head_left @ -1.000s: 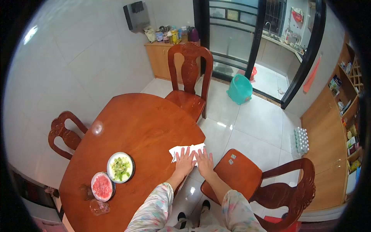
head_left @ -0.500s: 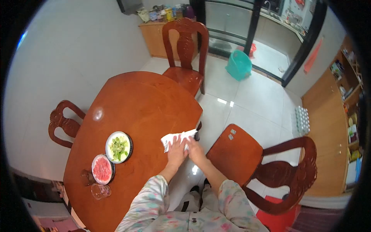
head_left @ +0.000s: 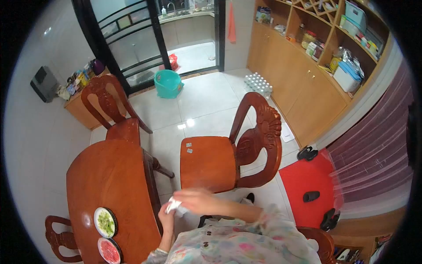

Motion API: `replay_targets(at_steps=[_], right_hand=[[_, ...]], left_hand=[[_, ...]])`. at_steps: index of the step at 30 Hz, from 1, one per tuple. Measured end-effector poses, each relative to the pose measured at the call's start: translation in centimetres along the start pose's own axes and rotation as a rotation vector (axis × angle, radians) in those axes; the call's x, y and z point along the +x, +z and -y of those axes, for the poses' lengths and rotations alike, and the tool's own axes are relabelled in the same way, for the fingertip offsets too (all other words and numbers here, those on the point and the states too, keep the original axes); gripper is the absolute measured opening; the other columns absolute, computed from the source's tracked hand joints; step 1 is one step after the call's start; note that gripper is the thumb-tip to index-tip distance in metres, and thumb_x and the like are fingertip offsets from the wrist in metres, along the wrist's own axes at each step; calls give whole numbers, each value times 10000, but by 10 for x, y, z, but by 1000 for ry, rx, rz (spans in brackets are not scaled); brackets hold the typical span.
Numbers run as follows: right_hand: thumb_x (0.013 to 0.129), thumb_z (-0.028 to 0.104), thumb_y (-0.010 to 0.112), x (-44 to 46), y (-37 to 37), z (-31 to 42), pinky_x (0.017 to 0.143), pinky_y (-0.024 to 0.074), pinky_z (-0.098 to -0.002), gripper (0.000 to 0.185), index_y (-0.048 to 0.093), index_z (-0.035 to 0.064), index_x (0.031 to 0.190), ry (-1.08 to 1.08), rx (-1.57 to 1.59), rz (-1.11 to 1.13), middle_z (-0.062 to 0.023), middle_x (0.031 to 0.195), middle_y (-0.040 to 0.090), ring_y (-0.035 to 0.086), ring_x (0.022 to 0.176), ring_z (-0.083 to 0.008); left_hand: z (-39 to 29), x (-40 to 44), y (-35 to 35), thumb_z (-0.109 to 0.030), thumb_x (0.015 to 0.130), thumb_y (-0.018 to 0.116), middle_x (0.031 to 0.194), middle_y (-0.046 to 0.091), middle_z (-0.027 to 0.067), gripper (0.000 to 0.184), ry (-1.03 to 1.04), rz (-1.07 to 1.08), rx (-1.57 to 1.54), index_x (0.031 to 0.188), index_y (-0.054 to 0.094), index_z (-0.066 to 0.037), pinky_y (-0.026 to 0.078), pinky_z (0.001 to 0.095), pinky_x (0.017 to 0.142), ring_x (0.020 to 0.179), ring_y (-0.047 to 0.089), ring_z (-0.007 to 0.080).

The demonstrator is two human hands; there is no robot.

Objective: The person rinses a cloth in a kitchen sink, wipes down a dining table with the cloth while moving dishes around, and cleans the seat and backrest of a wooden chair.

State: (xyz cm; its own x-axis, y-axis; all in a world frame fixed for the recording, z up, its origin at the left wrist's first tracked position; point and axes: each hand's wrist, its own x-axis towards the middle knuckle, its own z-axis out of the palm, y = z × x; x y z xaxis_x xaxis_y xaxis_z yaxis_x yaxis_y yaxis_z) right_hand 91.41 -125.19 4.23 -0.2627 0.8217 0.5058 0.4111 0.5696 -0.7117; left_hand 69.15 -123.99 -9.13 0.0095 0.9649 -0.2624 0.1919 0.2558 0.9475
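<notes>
Both of my hands are together beside the right edge of the wooden table (head_left: 114, 185). A crumpled white cloth or tissue (head_left: 172, 205) is between them. The fingers of my left hand (head_left: 166, 219) close on its lower left part. My right hand (head_left: 198, 201), slightly blurred, lies over its right side. Close by is the seat of a wooden chair (head_left: 206, 160), with two small stickers on it. On the table stand a plate of chopped greens (head_left: 105, 222) and a plate of red food (head_left: 109, 251).
Another chair (head_left: 121, 127) stands at the table's far side, and a third (head_left: 61, 239) at its left. A teal tub (head_left: 168, 83) and packed bottles (head_left: 258, 84) are on the floor. Shoes (head_left: 311, 196) lie on a red mat (head_left: 299, 185) at right.
The view has swung right. My hands have left the tabletop and come together off its edge, and the white cloth, earlier pressed flat on the table, is now bunched between them.
</notes>
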Motion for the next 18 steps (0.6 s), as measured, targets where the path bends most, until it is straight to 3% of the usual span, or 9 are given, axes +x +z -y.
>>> replay_targets(at_steps=[2,3,4,6,7,10,14,16,18], right_hand=[[847,104,573,-19,-83,8,815,511,-378,219,625,-6,1030,-120,-236,-289,-147,1072,626,625,931,-299],[835,63,578,-21,-153,38,824,512,-374,257,609,-13,1079,55,-431,-125,-162,1067,627,630,928,-295],[857,73,557,-66,-179,-4,853,496,-345,255,607,-1,1096,-65,-701,-480,-140,1088,627,617,988,-249],[894,92,545,-135,-280,-3,897,451,-293,299,585,19,1181,385,-462,-926,-93,1150,619,565,1062,-166],[928,113,534,-167,-327,-4,855,461,-282,263,606,23,1165,509,-646,-1096,-63,1105,632,575,977,-127],[930,162,544,-325,-447,-41,896,446,-290,286,607,13,1166,616,-631,-1519,-95,1151,631,578,1038,-168],[949,217,504,-489,-497,-68,849,459,-323,330,590,-2,1179,895,-1035,-1375,-139,1137,630,602,998,-251],[940,260,511,-569,-497,-107,811,467,-365,314,614,8,1097,1241,-922,-1123,-153,1037,645,609,921,-287],[932,237,507,-538,-485,-127,813,466,-373,301,602,10,1107,1437,-780,-1039,-155,1041,640,605,952,-290]], left_hand=[[-43,18,55,40,785,545,1031,622,85,371,-187,156,-290,1152,551,-15,514,331,769,906,621,212],[-73,20,88,23,801,529,1113,596,115,413,-192,252,-457,1212,502,-5,512,374,847,997,606,248],[-98,20,118,-40,831,518,1204,553,143,452,-208,371,-596,1275,445,-9,492,408,908,1085,571,277],[-123,29,177,-192,890,518,1302,504,155,499,-340,680,-872,1344,377,-39,405,488,1002,1187,501,331],[-134,29,208,-267,907,526,1325,493,142,519,-415,741,-978,1351,378,-44,381,506,1013,1215,476,336],[-176,15,290,-330,916,517,1333,492,132,533,-494,867,-1060,1352,395,-48,383,508,1005,1220,474,329],[-205,9,380,-364,926,491,1311,514,132,522,-464,815,-1088,1339,423,-51,386,499,1003,1205,489,326],[-216,10,401,-390,929,472,1287,535,138,521,-401,745,-1091,1323,445,-50,402,483,990,1172,515,328],[-219,14,408,-393,930,465,1289,529,147,534,-341,712,-1118,1334,427,-45,397,474,998,1166,520,327]])
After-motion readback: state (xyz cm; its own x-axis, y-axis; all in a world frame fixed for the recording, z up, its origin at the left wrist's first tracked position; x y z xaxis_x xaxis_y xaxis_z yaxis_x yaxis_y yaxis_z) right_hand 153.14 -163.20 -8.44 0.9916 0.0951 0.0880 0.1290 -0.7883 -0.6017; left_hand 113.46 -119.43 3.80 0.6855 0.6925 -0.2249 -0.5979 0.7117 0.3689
